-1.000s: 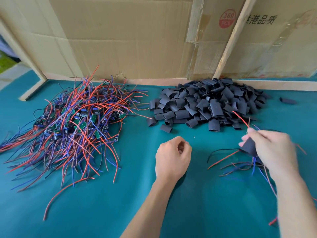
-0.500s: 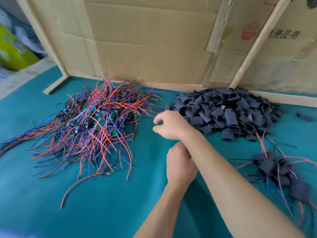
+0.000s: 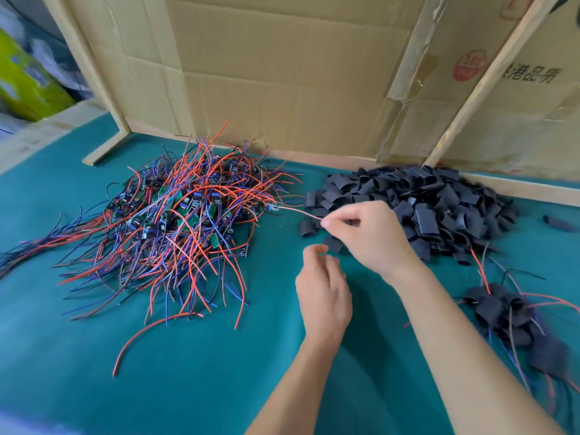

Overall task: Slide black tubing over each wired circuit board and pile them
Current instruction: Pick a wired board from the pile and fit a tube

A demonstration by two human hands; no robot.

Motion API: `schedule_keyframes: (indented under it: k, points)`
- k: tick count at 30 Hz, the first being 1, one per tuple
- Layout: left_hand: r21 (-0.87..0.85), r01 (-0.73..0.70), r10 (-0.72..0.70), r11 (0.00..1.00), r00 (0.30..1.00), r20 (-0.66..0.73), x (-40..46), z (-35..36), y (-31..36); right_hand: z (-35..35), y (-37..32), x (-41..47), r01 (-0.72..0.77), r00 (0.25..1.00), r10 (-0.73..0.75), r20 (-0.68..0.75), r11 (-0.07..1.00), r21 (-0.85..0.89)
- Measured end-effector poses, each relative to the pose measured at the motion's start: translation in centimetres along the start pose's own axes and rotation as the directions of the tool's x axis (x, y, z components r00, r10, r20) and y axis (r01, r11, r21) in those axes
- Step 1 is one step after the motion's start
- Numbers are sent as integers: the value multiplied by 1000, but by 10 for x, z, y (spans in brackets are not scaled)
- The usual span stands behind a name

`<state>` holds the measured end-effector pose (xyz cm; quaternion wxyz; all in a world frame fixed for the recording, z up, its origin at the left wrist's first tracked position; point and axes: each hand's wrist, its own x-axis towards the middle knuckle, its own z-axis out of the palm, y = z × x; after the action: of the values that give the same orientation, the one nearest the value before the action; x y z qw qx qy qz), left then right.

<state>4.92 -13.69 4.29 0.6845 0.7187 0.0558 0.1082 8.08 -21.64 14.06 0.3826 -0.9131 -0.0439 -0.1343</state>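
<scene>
Looking down from your head camera, your right hand [image 3: 365, 237] pinches a red wire [image 3: 298, 212] leading back to a board at the near edge of the tangle of wired circuit boards [image 3: 175, 221] on its left. Your left hand [image 3: 323, 296], just below, is loosely curled and appears to hold nothing. Beyond your right hand lies the heap of black tubing [image 3: 417, 205]; to its right, the small pile of sleeved boards [image 3: 514, 312]. Judging by the piles, most boards remain undone. The teal table [image 3: 194, 372] gives open room near your forearms; the cardboard wall [image 3: 282, 73] closes the far side.
</scene>
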Motion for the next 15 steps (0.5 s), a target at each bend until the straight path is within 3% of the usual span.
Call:
schedule_keyframes:
  k: [4, 8, 12, 15]
  points:
    - [-119, 25, -32, 993, 998, -57, -3, -2, 6, -29, 15, -49, -140, 990, 134, 42, 969, 204]
    - [-175, 58, -67, 983, 997, -47, 0, -6, 7, -43, 24, -94, -285, 952, 229, 203, 906, 312]
    - [-118, 98, -104, 988, 994, -45, 0, -6, 7, -50, 34, -106, -369, 863, 264, 432, 912, 179]
    - [-60, 55, -60, 997, 996, -72, -1, -5, 6, -54, 37, -92, -349, 740, 286, 609, 937, -17]
